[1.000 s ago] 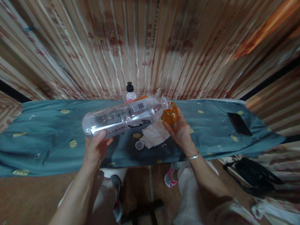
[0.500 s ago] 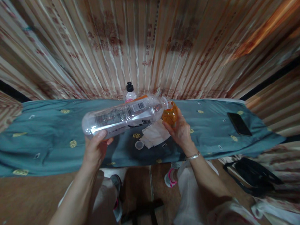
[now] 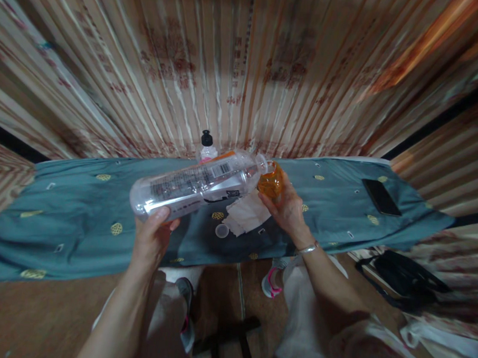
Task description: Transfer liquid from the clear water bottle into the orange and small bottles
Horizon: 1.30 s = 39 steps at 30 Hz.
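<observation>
My left hand (image 3: 155, 231) is closed round the base of a large clear plastic bottle (image 3: 199, 185) with a silver label. The bottle is tilted nearly flat, its open neck pointing right. At that mouth is a small orange see-through container (image 3: 271, 181), gripped by my right hand (image 3: 287, 207). Whether the two rims touch, I cannot tell. Below them lie a crumpled white tissue (image 3: 247, 215) and a small round clear cap (image 3: 222, 231). Behind the big bottle stands a bottle with a black top (image 3: 207, 143), its lower part hidden.
A teal cloth with pineapple prints (image 3: 82, 214) covers the narrow table. A dark phone (image 3: 381, 197) lies on its right side. Pleated curtains (image 3: 228, 67) rise behind. A black bag (image 3: 409, 279) is at the lower right, and a dark stand (image 3: 232, 334) is on the floor.
</observation>
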Each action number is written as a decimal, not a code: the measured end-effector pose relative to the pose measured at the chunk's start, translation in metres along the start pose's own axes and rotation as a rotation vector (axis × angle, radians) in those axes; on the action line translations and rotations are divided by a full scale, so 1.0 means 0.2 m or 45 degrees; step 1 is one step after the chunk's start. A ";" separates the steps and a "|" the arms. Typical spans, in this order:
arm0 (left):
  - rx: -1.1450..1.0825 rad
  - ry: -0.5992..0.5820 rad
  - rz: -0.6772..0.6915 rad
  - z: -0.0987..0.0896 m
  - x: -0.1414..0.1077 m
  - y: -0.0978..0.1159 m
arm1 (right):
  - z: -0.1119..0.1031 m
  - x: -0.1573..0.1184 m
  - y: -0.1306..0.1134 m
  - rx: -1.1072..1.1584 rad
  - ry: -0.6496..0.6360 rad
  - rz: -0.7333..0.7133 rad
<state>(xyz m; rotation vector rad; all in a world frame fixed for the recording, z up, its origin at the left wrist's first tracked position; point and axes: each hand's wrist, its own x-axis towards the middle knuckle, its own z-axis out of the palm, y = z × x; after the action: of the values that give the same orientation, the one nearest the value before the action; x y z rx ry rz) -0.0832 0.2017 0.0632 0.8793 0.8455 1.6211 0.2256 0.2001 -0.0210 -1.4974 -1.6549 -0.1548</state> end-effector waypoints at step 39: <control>0.035 0.008 0.001 0.02 -0.01 0.01 | -0.01 0.01 -0.02 0.045 -0.020 0.061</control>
<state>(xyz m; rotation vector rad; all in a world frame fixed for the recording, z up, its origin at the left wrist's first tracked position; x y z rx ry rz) -0.0804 0.1994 0.0673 0.8945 0.8739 1.6169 0.2233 0.1982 -0.0161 -1.5139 -1.6248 -0.0877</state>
